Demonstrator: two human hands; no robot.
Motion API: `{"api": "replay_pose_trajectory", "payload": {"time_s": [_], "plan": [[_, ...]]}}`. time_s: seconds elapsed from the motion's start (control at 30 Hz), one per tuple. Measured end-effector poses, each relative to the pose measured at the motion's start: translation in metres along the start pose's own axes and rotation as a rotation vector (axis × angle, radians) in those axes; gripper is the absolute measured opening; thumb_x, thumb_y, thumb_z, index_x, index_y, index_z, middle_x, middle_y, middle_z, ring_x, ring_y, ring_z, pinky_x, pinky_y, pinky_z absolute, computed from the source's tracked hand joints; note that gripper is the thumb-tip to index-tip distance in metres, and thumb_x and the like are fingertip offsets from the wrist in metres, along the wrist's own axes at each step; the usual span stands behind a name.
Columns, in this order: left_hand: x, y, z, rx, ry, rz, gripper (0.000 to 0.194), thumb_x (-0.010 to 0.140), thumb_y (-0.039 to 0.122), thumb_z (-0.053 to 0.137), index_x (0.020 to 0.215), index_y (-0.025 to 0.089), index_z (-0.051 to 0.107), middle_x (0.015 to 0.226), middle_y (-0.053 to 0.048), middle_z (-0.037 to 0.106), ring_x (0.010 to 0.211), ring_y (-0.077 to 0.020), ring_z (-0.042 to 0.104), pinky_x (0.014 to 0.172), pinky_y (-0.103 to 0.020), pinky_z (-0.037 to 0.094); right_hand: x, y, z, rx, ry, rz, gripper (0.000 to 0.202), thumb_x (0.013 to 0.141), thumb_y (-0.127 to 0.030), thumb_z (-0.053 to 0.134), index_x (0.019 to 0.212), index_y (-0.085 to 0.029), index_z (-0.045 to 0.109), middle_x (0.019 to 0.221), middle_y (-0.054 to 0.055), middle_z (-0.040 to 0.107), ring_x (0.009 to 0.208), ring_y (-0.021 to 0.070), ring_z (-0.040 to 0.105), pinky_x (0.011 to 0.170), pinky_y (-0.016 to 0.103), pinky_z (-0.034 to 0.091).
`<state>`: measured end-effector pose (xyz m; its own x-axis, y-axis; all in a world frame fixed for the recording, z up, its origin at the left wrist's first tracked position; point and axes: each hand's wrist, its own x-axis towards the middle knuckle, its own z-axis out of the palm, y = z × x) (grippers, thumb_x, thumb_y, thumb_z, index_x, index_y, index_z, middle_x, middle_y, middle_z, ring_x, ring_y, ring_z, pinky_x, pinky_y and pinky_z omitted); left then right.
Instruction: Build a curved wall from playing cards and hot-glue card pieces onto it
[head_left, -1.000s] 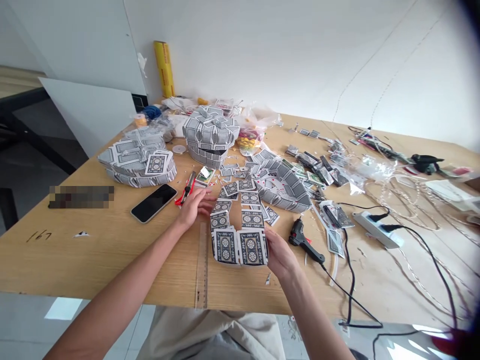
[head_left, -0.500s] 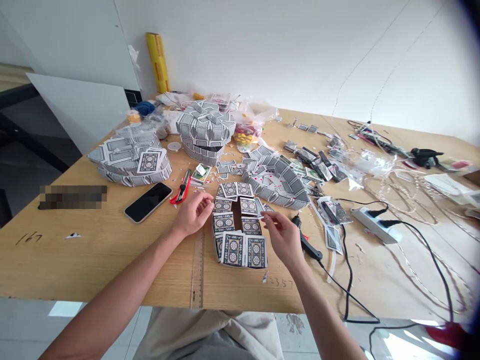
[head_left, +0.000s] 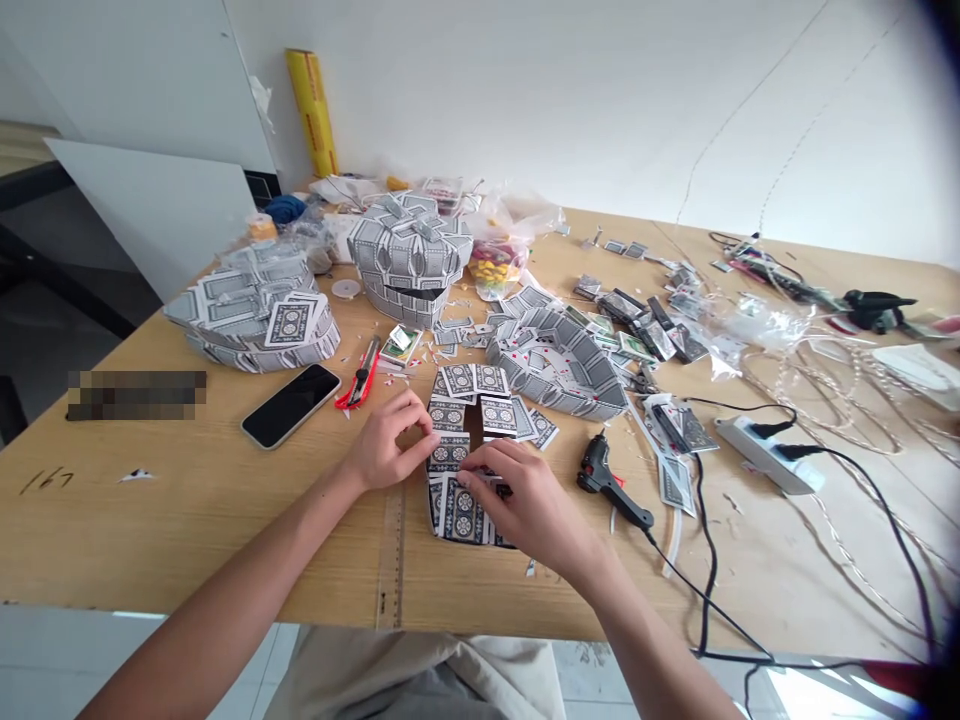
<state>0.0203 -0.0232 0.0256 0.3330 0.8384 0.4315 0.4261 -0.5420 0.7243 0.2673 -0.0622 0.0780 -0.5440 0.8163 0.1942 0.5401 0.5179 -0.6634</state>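
A small box covered in patterned playing cards [head_left: 452, 414] lies in front of me, with a dark gap along the middle of its top. At its left edge is my left hand [head_left: 394, 440], fingers curled and thumb and forefinger pinching the rim. My right hand [head_left: 529, 500] reaches over the box's near right part and hides some cards there. Its thumb and forefinger close at the edge of a playing card [head_left: 450, 452] on the left side of the gap. A clear ruler [head_left: 391, 570] lies beside the box, nearest my left wrist.
A black glue gun [head_left: 611, 480] with its cord lies right of my right hand. Left are a red utility knife [head_left: 361, 375] and a phone [head_left: 291, 405]. Behind stand an open card tray [head_left: 559, 370] and two lidded card boxes. A power strip [head_left: 772, 455] lies right.
My right hand has moved left, from beside the box to over its top. My left hand has shifted slightly nearer along the left edge. The view has turned a little.
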Motion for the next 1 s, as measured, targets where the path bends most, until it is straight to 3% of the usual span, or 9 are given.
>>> {"api": "replay_pose_trajectory", "payload": {"time_s": [0.23,0.4,0.5,0.6,0.77,1.0], "plan": [[0.001,-0.006,0.002,-0.093,-0.045,-0.108,0.019,0.098,0.036,0.070,0.091,0.018,0.070,0.089,-0.002,0.059,0.075,-0.0144,0.053,0.066,-0.028,0.040,0.004,0.002,-0.002,0.056,-0.022,-0.009,0.008,0.104,-0.021,0.070,0.097,-0.023,0.071,0.096,0.003,0.076,0.091,0.0208,0.070,0.085,0.034,0.050],[0.005,-0.004,0.000,-0.303,-0.052,-0.262,0.027,0.094,0.041,0.073,0.083,0.017,0.070,0.080,0.000,0.058,0.067,-0.0127,0.048,0.063,-0.028,0.037,0.003,0.005,-0.001,0.120,-0.035,0.012,0.011,0.106,-0.021,0.065,0.096,-0.022,0.070,0.098,0.003,0.074,0.090,0.0193,0.068,0.083,0.032,0.050],[0.008,-0.004,-0.004,-0.431,0.010,-0.335,0.029,0.092,0.044,0.073,0.081,0.017,0.069,0.077,0.000,0.060,0.070,-0.0140,0.051,0.066,-0.028,0.040,0.003,0.005,-0.001,0.100,-0.036,0.010,0.013,0.107,-0.022,0.065,0.095,-0.022,0.071,0.098,0.004,0.073,0.090,0.0195,0.066,0.083,0.033,0.050],[0.011,-0.011,-0.009,-0.483,0.159,-0.388,0.029,0.089,0.045,0.074,0.079,0.018,0.068,0.074,0.000,0.061,0.071,-0.0151,0.054,0.068,-0.029,0.042,0.004,0.003,-0.002,0.047,-0.035,-0.011,0.014,0.107,-0.023,0.064,0.096,-0.023,0.072,0.095,0.004,0.073,0.091,0.0213,0.065,0.086,0.037,0.049],[0.013,-0.031,-0.014,-0.292,0.434,-0.481,0.028,0.087,0.046,0.071,0.083,0.018,0.070,0.070,0.001,0.062,0.065,-0.0148,0.051,0.065,-0.029,0.042,0.004,-0.003,-0.003,-0.008,-0.024,-0.038,0.014,0.108,-0.024,0.062,0.097,-0.022,0.071,0.097,0.006,0.072,0.094,0.0237,0.061,0.090,0.041,0.048],[0.010,-0.043,-0.007,-0.197,0.434,-0.501,0.026,0.084,0.044,0.072,0.080,0.019,0.069,0.069,0.000,0.065,0.065,-0.0157,0.056,0.064,-0.028,0.043,0.004,-0.011,-0.012,0.092,-0.122,0.053,0.021,0.113,-0.028,0.050,0.097,-0.022,0.063,0.093,0.004,0.072,0.087,0.0204,0.061,0.082,0.035,0.046]]}}
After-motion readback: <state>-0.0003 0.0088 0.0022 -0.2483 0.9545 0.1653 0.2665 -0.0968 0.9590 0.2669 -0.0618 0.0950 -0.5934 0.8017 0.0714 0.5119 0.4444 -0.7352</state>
